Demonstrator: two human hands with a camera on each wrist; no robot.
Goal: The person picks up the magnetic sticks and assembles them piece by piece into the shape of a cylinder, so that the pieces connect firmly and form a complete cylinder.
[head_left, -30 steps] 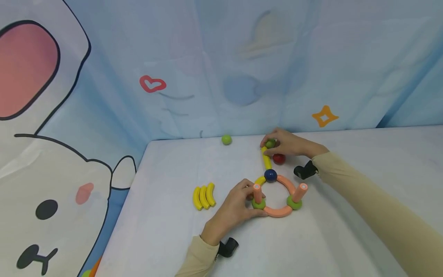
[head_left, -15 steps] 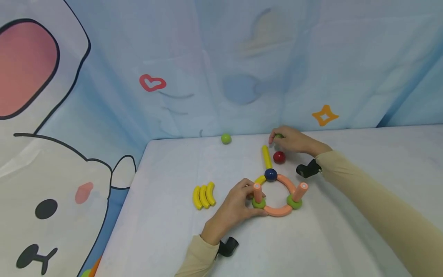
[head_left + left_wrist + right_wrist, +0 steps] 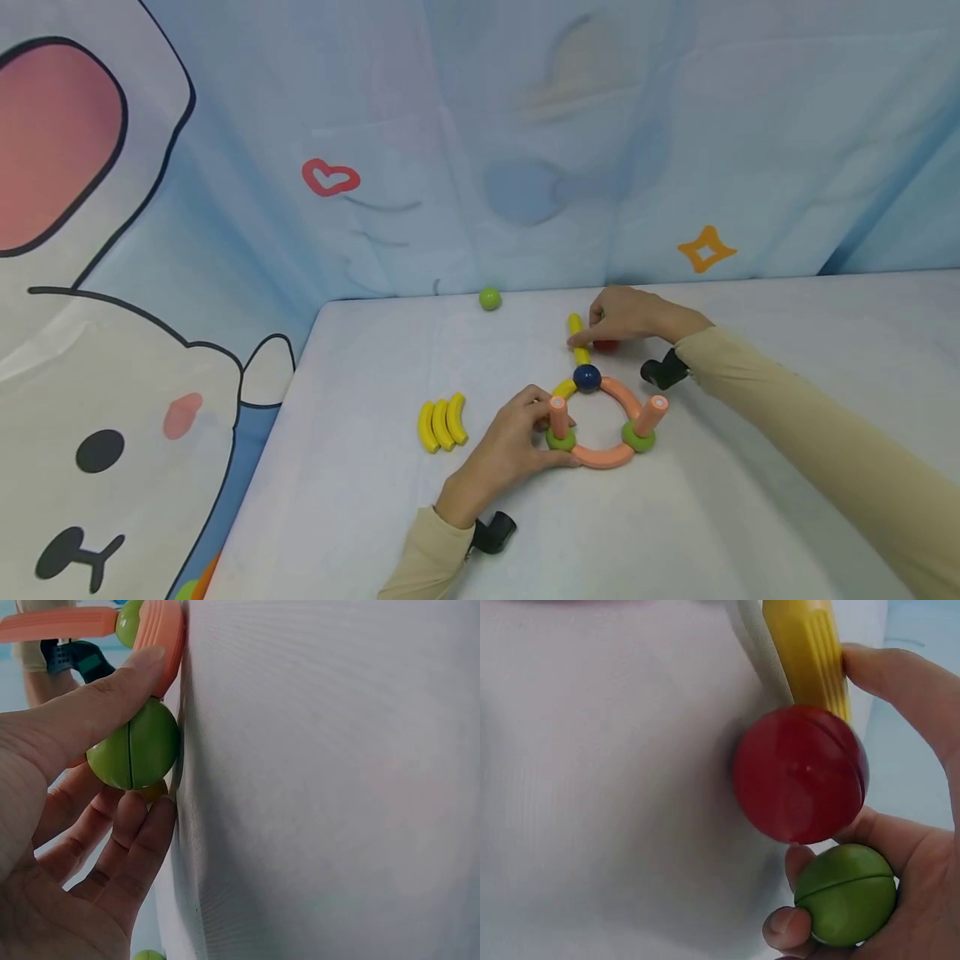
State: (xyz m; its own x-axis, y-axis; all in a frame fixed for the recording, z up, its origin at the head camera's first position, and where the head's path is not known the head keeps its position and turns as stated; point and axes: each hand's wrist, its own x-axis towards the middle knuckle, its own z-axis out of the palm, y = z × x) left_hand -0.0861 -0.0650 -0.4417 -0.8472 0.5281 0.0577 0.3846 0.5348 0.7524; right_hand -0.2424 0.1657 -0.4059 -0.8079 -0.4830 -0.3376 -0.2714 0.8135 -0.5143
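Note:
A ring of orange and yellow curved sticks point(image 3: 603, 459) joined by balls lies on the table. My left hand point(image 3: 510, 442) grips its left side, thumb on an orange curved stick and fingers about a green ball point(image 3: 142, 746). Orange sticks point(image 3: 649, 417) rise from both green balls of the ring. At its far side sits a blue ball point(image 3: 587, 378), from which a yellow stick point(image 3: 575, 323) extends away. My right hand point(image 3: 633, 315) holds another green ball point(image 3: 845, 895) in curled fingers while its thumb touches the yellow stick. A red ball point(image 3: 799, 776) lies beside that stick, under the hand.
Several yellow curved sticks point(image 3: 442, 423) lie side by side left of the ring. A loose green ball point(image 3: 490, 299) sits near the far table edge. Behind the white-covered table point(image 3: 360, 500) hangs a printed blue curtain point(image 3: 465, 125).
My right hand moved right off the yellow stick's far end, carrying the green ball, then came back nearer with its thumb on the stick, over the red ball. My left hand stayed.

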